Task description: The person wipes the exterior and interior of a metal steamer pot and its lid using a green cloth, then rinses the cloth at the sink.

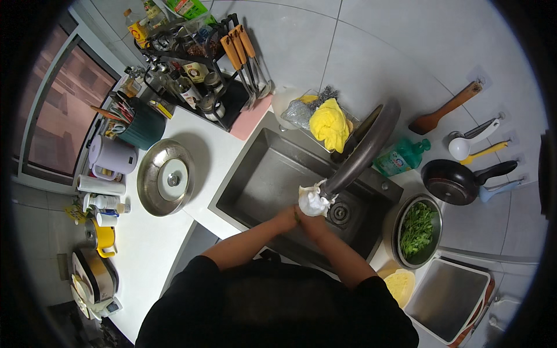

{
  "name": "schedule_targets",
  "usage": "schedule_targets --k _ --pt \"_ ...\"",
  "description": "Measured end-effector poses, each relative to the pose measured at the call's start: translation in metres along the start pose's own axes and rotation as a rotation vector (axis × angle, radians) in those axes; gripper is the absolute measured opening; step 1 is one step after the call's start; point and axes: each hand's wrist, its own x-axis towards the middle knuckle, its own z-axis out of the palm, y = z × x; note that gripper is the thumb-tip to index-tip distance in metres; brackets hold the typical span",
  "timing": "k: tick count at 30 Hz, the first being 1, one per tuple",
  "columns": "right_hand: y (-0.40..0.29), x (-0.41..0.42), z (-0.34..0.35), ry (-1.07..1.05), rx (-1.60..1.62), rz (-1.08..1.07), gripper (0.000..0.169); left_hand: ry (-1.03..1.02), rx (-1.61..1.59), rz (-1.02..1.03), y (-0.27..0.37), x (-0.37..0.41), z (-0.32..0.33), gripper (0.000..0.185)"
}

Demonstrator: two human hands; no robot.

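Over the dark grey sink (270, 174), my left hand (286, 219) and my right hand (311, 225) are close together below the spout of a thick dark faucet (365, 152). A white cloth (312, 201) is wrapped around the spout's end and covers part of my hands. A small bit of green (296, 216) shows between them; what it is I cannot tell. My fingers are mostly hidden, so their grip is not visible. Right of my hands is the round sink drain (339, 213). On the counter at right, a metal pot (437, 243) contains leafy greens (417, 230).
A yellow cloth (329, 124) lies on a rack behind the sink, beside a green soap bottle (398, 157). A metal lid (148, 182) with a glass centre rests on the left counter. At lower right are a yellow bowl (402, 285) and a rectangular tray (448, 296).
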Motion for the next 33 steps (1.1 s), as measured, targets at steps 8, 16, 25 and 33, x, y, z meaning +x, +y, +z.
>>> schedule_targets --k 8,16,25,33 --pt "0.106 0.017 -0.084 0.520 0.198 0.382 0.045 0.176 -0.042 -0.369 0.033 -0.034 -0.056 0.073" --pt "0.066 0.048 -0.132 0.548 0.215 0.198 0.047 0.311 0.409 -0.024 0.049 -0.033 -0.033 0.069" --pt "0.073 -0.004 0.022 -0.539 1.175 0.435 0.021 0.499 1.122 0.905 0.099 -0.038 -0.032 0.058" --pt "0.029 0.027 0.038 -0.016 -0.021 -0.410 0.042 -0.165 0.986 0.180 0.132 -0.051 -0.064 0.063"
